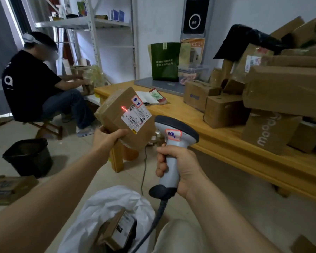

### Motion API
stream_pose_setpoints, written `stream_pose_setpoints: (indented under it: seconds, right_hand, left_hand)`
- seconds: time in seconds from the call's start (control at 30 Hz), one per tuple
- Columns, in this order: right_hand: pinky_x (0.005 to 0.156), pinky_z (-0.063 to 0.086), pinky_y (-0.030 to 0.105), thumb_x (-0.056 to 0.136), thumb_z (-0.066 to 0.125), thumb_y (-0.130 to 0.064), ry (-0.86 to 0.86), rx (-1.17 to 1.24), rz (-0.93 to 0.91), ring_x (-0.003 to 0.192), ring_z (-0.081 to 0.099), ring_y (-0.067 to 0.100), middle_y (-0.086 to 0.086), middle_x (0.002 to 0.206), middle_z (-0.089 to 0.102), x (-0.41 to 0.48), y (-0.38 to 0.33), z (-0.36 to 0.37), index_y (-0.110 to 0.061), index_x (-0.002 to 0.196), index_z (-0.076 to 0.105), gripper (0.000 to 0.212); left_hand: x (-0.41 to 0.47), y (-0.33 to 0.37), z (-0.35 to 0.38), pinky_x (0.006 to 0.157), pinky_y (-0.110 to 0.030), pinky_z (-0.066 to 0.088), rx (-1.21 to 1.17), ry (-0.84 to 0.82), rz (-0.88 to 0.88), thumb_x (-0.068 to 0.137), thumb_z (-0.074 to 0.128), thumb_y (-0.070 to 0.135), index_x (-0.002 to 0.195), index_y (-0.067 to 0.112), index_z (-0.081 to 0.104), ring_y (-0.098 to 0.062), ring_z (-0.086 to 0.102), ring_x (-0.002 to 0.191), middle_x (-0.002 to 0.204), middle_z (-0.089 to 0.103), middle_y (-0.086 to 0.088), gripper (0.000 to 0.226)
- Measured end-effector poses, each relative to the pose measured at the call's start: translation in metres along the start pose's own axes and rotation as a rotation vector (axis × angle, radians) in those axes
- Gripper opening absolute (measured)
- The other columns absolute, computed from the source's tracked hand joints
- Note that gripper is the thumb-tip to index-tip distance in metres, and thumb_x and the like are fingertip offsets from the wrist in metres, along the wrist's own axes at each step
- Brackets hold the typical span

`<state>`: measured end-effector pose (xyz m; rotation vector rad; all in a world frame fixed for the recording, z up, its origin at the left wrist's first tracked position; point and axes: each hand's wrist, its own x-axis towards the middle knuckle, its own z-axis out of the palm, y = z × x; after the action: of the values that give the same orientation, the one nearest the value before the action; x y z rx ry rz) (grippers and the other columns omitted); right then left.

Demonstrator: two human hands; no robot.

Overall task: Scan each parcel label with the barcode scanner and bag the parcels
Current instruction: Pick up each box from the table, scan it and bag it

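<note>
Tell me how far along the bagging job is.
Done: one labelled parcel lies in the white bag. In hand: the left hand holds a box, the right hand aims the scanner, red beam on its label. Left, probably: the stacked boxes on the table.

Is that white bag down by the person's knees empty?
No, a labelled cardboard parcel lies inside the open white bag.

Wooden table [226,148] — piled cardboard boxes [223,114], open book [150,97], tiled floor [71,152] — white bag [102,212], black bucket [28,157]
</note>
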<state>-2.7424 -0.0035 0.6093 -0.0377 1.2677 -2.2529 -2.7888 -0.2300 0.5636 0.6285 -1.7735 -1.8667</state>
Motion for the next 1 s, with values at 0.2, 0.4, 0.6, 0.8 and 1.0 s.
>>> stream_pose_setpoints:
  seconds: [0.2,0.4,0.6,0.8,1.0]
  right_hand:
    - [0.037,0.036,0.02,0.081,0.057,0.005,-0.029,0.034,0.069,0.034,0.037,0.013,0.008,0.052,0.046,0.004,0.01,0.001,-0.008,0.066,0.05,0.021]
    - [0.037,0.035,0.017,0.082,0.055,0.004,-0.012,0.094,0.093,0.033,0.037,0.011,0.005,0.049,0.046,0.01,0.013,0.0,-0.009,0.067,0.048,0.021]
    - [0.037,0.036,0.018,0.081,0.056,0.003,-0.018,0.099,0.115,0.034,0.038,0.011,0.005,0.051,0.047,0.015,0.019,-0.005,-0.01,0.066,0.048,0.021]
    - [0.037,0.037,0.018,0.082,0.058,0.002,0.01,0.075,0.13,0.034,0.039,0.011,0.007,0.054,0.048,0.021,0.03,-0.013,-0.008,0.07,0.051,0.017]
    - [0.035,0.038,0.018,0.085,0.056,-0.001,0.083,0.098,0.34,0.033,0.04,0.011,0.006,0.052,0.049,0.041,0.068,-0.035,-0.006,0.073,0.051,0.015]
  left_hand:
    - [0.001,-0.009,0.0,0.098,-0.04,0.048,-0.01,0.015,-0.008,0.07,0.081,0.014,0.129,0.012,0.048,-0.022,0.057,0.112,0.118,0.06,-0.002,0.068]
    - [0.005,-0.015,-0.003,0.099,-0.042,0.049,-0.002,0.014,-0.026,0.069,0.083,0.015,0.124,0.015,0.05,-0.022,0.059,0.113,0.121,0.063,-0.004,0.064]
    - [0.005,-0.022,-0.002,0.097,-0.04,0.051,0.005,0.005,-0.023,0.069,0.082,0.014,0.125,0.012,0.053,-0.022,0.06,0.11,0.118,0.064,-0.004,0.063]
    - [-0.001,-0.042,-0.016,0.076,-0.026,0.049,0.129,0.038,-0.065,0.073,0.081,0.023,0.118,0.011,0.053,-0.015,0.061,0.095,0.108,0.062,-0.001,0.054]
    - [-0.031,-0.126,-0.076,0.082,-0.034,0.049,0.612,-0.058,-0.424,0.075,0.078,0.035,0.085,0.019,0.057,-0.025,0.058,0.092,0.1,0.061,-0.009,0.029]
